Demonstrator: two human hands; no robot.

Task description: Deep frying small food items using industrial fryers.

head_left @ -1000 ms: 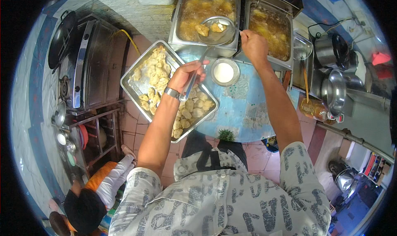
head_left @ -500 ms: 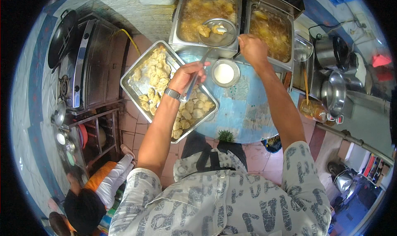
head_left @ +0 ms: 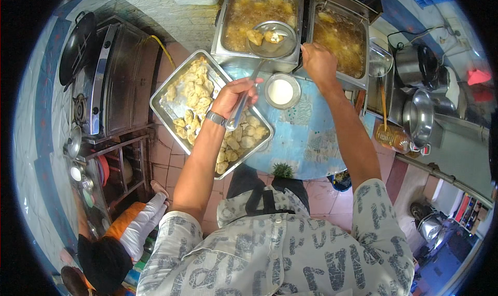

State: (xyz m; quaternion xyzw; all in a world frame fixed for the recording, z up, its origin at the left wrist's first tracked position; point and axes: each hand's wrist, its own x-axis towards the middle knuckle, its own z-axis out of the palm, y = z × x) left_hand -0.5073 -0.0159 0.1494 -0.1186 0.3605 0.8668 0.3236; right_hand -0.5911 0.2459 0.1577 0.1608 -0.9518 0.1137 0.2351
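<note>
My left hand (head_left: 236, 96) is closed round the long metal handle of a skimmer (head_left: 280, 49). Its round mesh is above the front edge of the left deep fryer (head_left: 249, 60), holding a couple of golden fried pieces (head_left: 255, 36). White stuff lies on one piece, by the tip of a small spoon (head_left: 281, 33). My right hand (head_left: 319, 61) is closed at the fryers' front, apparently on that spoon; its handle is hard to make out. A metal bowl of white liquid or batter (head_left: 281, 92) stands between my forearms. Under my left wrist lies a tray of pale battered pieces (head_left: 193, 91).
Hot bubbling oil fills both the left fryer and the right fryer (head_left: 340, 42). The blue-covered table (head_left: 316, 135) bears the bowl. A jar of orange-brown liquid (head_left: 392, 139) and metal pots (head_left: 419, 112) are at the right. Another person (head_left: 111, 259) is low at the left, beside a metal rack.
The skimmer's mesh has shifted slightly up and left. My right hand has moved a little to the right and opened no wider. The other person's arm has moved.
</note>
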